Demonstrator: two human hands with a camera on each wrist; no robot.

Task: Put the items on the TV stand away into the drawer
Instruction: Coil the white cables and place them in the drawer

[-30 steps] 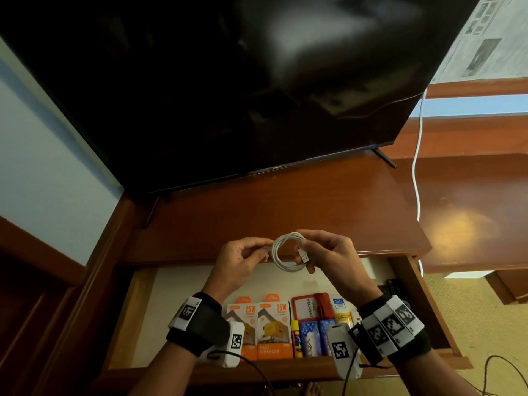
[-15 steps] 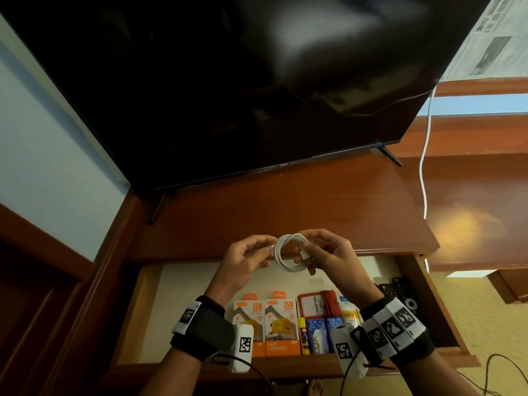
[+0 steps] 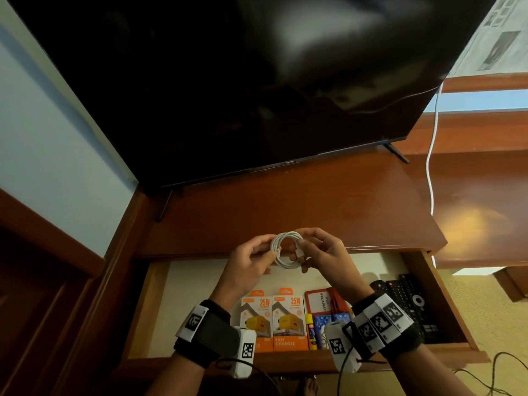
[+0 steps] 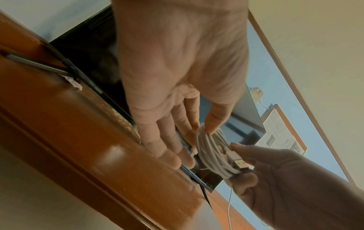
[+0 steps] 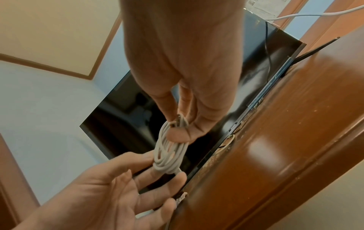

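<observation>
Both hands pinch the coiled white cable (image 3: 286,248) above the drawer (image 3: 423,284).

Two hands (image 3: 251,261) (image 3: 323,257), one coiled white cable (image 3: 285,250), two orange charger boxes (image 3: 255,321) (image 3: 290,321), two black remotes (image 3: 411,304) (image 3: 378,285), one open drawer (image 3: 148,307), one television (image 3: 228,81).

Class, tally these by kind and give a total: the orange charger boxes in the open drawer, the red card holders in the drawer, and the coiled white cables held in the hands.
Orange charger boxes: 2
Red card holder: 1
Coiled white cable: 1
Total: 4
</observation>
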